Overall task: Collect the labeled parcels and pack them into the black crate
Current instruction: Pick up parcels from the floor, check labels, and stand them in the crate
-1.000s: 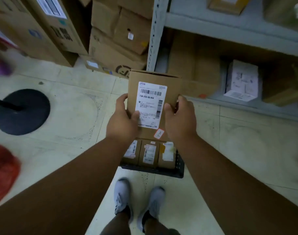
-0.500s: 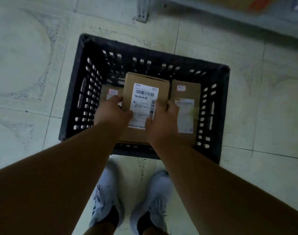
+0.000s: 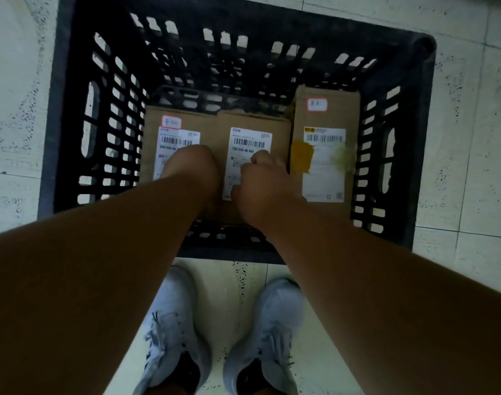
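Three brown cardboard parcels with white barcode labels are lying side by side in the black slatted plastic crate (image 3: 397,138) on the pale tiled floor (image 3: 471,166), so packing looks well along; whether more remain outside is not showing. The middle parcel (image 3: 253,129) is sitting between the left parcel (image 3: 155,129) and the right parcel (image 3: 326,121). The left hand (image 3: 193,169) is resting at its left edge, fingers hidden, grip unclear. The right hand (image 3: 262,183) is curling its fingers against the label, pinching its right side.
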Action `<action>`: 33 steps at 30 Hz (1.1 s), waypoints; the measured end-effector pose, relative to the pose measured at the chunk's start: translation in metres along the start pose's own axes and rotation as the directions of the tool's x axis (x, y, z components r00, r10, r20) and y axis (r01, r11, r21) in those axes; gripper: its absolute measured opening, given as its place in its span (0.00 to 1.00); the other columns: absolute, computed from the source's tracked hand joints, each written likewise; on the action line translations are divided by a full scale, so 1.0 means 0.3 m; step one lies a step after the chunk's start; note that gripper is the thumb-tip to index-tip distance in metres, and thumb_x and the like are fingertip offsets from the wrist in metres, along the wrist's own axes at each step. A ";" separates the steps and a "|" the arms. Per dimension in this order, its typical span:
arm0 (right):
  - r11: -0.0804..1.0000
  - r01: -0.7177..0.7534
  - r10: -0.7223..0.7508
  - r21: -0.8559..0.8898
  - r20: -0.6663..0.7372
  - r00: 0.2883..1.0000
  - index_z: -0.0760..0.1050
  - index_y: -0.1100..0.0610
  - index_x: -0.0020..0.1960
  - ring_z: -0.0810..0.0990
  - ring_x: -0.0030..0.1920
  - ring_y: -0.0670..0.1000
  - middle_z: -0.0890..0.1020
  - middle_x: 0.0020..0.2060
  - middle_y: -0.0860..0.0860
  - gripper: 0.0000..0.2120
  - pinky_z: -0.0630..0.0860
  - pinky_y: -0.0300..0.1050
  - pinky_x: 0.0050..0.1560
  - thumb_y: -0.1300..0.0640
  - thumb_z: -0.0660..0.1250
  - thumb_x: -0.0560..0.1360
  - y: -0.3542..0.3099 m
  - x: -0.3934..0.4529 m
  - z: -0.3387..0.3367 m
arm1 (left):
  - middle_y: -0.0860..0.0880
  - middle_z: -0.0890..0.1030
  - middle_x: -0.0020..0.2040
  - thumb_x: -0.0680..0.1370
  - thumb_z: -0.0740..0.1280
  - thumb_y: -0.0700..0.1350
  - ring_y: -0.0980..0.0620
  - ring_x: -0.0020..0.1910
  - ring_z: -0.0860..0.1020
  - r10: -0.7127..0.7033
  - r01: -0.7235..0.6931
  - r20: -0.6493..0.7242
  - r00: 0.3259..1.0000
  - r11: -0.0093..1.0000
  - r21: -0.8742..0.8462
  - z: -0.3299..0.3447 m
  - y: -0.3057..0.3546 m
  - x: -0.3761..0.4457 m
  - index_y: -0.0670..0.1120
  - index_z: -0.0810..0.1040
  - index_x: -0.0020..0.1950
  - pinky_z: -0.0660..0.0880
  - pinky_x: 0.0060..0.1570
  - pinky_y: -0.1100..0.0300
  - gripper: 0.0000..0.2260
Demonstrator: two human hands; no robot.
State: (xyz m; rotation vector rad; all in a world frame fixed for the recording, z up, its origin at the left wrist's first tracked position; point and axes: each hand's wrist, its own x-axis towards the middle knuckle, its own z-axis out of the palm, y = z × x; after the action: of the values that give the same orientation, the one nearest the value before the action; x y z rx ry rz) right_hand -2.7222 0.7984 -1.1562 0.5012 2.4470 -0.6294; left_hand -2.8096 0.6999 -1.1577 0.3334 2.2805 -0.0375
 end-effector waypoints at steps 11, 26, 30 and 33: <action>0.973 0.008 0.034 0.230 -0.176 0.984 0.69 0.56 0.71 0.74 0.64 0.56 0.75 0.66 0.56 0.22 0.72 0.49 0.62 0.59 0.67 0.78 -0.121 -0.233 -0.437 | 0.44 0.73 0.68 0.76 0.66 0.41 0.42 0.64 0.74 0.254 -0.299 -0.324 0.911 0.949 -0.099 -0.295 0.090 -0.380 0.50 0.69 0.73 0.74 0.55 0.50 0.25; 0.849 0.101 0.386 0.518 -0.740 0.551 0.74 0.53 0.64 0.71 0.64 0.51 0.76 0.62 0.50 0.19 0.68 0.42 0.63 0.55 0.69 0.75 -0.308 -1.697 -1.615 | 0.47 0.80 0.57 0.75 0.66 0.38 0.46 0.53 0.78 0.759 -0.832 -0.496 0.422 0.541 0.120 -1.291 0.628 -1.878 0.49 0.77 0.64 0.71 0.48 0.58 0.18; 0.805 0.083 0.532 0.588 -0.776 0.338 0.74 0.54 0.64 0.72 0.63 0.49 0.75 0.60 0.48 0.19 0.64 0.37 0.63 0.56 0.70 0.75 -0.170 -1.990 -1.706 | 0.48 0.80 0.57 0.77 0.65 0.39 0.49 0.53 0.78 0.869 -0.923 -0.439 0.230 0.338 0.186 -1.326 0.839 -2.136 0.48 0.77 0.65 0.73 0.51 0.57 0.16; 0.731 0.071 0.648 0.679 -0.723 0.238 0.73 0.51 0.65 0.72 0.64 0.48 0.71 0.58 0.43 0.19 0.68 0.42 0.65 0.54 0.71 0.75 -0.021 -2.169 -1.734 | 0.51 0.80 0.57 0.78 0.64 0.42 0.54 0.52 0.78 0.908 -0.935 -0.397 0.132 0.247 0.255 -1.291 0.998 -2.264 0.51 0.76 0.64 0.69 0.49 0.63 0.14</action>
State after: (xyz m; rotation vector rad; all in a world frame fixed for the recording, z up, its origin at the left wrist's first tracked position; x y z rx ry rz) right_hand -2.4405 0.9336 -0.3839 2.2059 2.9158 -1.1677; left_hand -2.5860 0.8865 -0.3728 1.9101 2.0617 0.8699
